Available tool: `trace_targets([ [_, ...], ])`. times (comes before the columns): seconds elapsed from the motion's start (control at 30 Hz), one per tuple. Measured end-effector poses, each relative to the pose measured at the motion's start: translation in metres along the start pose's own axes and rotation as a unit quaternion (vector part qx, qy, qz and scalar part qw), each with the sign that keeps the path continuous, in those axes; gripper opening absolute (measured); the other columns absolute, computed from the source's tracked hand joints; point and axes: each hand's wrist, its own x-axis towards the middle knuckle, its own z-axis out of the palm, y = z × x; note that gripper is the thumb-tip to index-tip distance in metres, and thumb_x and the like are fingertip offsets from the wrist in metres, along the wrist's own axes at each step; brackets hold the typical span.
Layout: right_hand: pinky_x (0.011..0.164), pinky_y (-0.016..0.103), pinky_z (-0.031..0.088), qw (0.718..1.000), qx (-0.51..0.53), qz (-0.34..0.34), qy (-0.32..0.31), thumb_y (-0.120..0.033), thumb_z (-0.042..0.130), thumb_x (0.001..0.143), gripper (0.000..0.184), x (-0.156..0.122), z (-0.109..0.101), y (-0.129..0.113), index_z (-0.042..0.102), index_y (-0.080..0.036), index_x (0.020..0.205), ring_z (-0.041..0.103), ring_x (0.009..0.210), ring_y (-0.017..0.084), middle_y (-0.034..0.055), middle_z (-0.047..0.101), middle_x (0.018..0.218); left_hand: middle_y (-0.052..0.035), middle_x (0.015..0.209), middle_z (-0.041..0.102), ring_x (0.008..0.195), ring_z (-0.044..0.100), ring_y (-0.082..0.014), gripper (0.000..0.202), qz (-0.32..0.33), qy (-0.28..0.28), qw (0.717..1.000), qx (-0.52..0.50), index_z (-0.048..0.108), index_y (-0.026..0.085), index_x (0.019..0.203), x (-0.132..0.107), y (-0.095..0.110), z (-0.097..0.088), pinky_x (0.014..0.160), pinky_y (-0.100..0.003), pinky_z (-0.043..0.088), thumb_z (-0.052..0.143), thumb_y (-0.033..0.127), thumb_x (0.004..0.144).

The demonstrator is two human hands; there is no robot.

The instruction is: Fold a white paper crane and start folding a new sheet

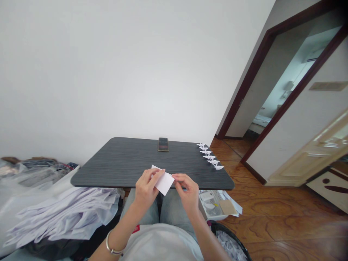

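A small white piece of paper [164, 184] is held up over the near edge of the dark table [122, 159], its corners showing between my hands. My left hand [148, 185] pinches it from the left, thumb on the near face. At its right corner, my right hand [187, 188] has thumb and fingertips closed on the paper's edge. Whether the sheet is folded in layers is hard to make out. Along the table's right side stands a row of several white folded paper cranes [209, 157].
A phone [163, 144] lies at the table's far edge by the wall. White cloth or paper [67, 214] is piled at left. Below the table on the right are a white box of items [214, 204] and a black bin [231, 241] with paper scraps.
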Motion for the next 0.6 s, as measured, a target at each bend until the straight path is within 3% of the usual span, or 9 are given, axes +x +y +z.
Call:
trace_targets([
  [0.07,0.067,0.029,0.050,0.999,0.033,0.013,0.002,-0.020,0.054,0.076,0.012,0.000,0.001,-0.002,0.066,-0.021,0.079,0.060,0.086,0.020,0.0064,0.064,0.088,-0.0086,0.093,0.061,0.083,0.056,-0.0183,0.030,-0.008,0.011,1.000,-0.010,0.059,0.023,0.106,-0.003,-0.002,0.000,0.071,-0.029,0.045,0.051,0.015,0.077],
  [0.17,0.066,0.029,0.051,0.987,0.131,0.089,-0.003,-0.028,0.052,0.078,0.015,0.000,0.002,-0.003,0.064,-0.020,0.083,0.060,0.089,0.020,0.0070,0.063,0.095,-0.0080,0.092,0.062,0.082,0.057,-0.0181,0.026,-0.017,0.047,0.999,-0.022,0.062,0.024,0.100,-0.008,-0.006,0.000,0.069,-0.029,0.046,0.053,0.016,0.077],
  [0.27,0.058,0.025,0.051,0.953,0.222,0.202,-0.024,-0.035,0.053,0.078,0.021,0.002,0.003,-0.004,0.060,-0.019,0.090,0.063,0.077,0.018,0.0061,0.063,0.089,-0.0074,0.091,0.063,0.081,0.058,-0.0183,0.026,-0.021,0.085,0.995,-0.055,0.063,0.025,0.098,-0.010,-0.007,-0.001,0.070,-0.030,0.047,0.055,0.016,0.076],
  [0.37,0.050,0.022,0.049,0.910,0.279,0.292,-0.092,-0.039,0.056,0.076,0.031,0.002,0.004,-0.004,0.055,-0.019,0.099,0.062,0.061,0.014,0.0033,0.063,0.075,-0.0079,0.092,0.063,0.083,0.058,-0.0189,0.024,-0.026,0.098,0.988,-0.114,0.064,0.024,0.095,-0.009,-0.003,-0.002,0.071,-0.030,0.048,0.054,0.016,0.075],
  [0.47,0.050,0.021,0.049,0.886,0.323,0.311,-0.119,-0.036,0.063,0.071,0.043,0.001,0.007,-0.006,0.051,-0.021,0.109,0.061,0.058,0.012,0.0005,0.062,0.072,-0.0076,0.094,0.063,0.086,0.059,-0.0191,0.023,-0.042,0.103,0.978,-0.177,0.063,0.022,0.095,-0.008,0.003,-0.001,0.072,-0.031,0.048,0.052,0.014,0.077],
  [0.6,0.053,0.019,0.048,0.893,0.350,0.276,-0.058,-0.025,0.070,0.063,0.042,0.002,0.008,-0.008,0.057,-0.021,0.102,0.059,0.060,0.011,-0.0011,0.063,0.072,-0.0073,0.097,0.062,0.087,0.059,-0.0189,0.026,-0.033,0.082,0.972,-0.216,0.061,0.022,0.098,-0.007,0.006,0.000,0.073,-0.031,0.048,0.052,0.011,0.076],
])
